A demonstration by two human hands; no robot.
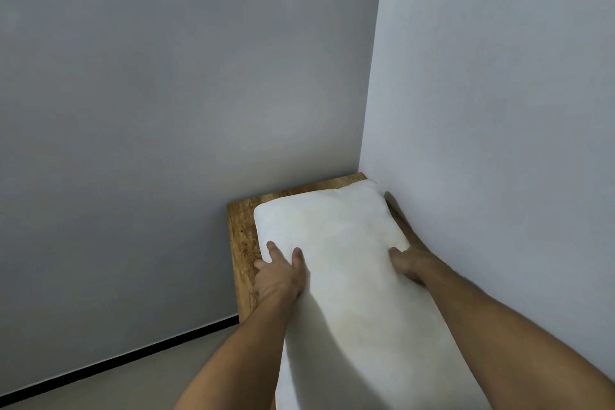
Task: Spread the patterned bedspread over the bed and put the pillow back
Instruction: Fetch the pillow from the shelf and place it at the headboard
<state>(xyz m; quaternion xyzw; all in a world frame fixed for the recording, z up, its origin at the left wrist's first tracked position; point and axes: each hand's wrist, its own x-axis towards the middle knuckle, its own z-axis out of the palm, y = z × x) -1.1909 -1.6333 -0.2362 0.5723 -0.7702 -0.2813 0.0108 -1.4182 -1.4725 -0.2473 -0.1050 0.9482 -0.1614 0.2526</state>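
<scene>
Gripping a white pillow (346, 243) by its two long edges, a person holds it out over a wood board (243, 243) set in the corner of a bare room. The left hand (279, 273) clasps the left edge with fingers (273, 248) spread across the top. The right hand (414, 265) pinches the right edge, its thumb (396, 252) on top and the rest of the hand tucked out of sight beneath.

The pillow's long axis runs straight away from the person, near to far. Its far end points into the angle where the far wall (166, 110) meets the right wall (499, 110), and its near end runs out of view at the bottom. Both hands sit about level, just past the middle of its length, so neither is clearly the nearer. The far right corner lies just beside the right wall. Whether the far end rests on the board or hangs above it cannot be told.

Neither a bedspread nor a mattress is in view, and a strip of floor (133, 386) shows to the left. With the pillow lying lengthwise, any setting down would likely call for both hands moving together, and perhaps a turn.
</scene>
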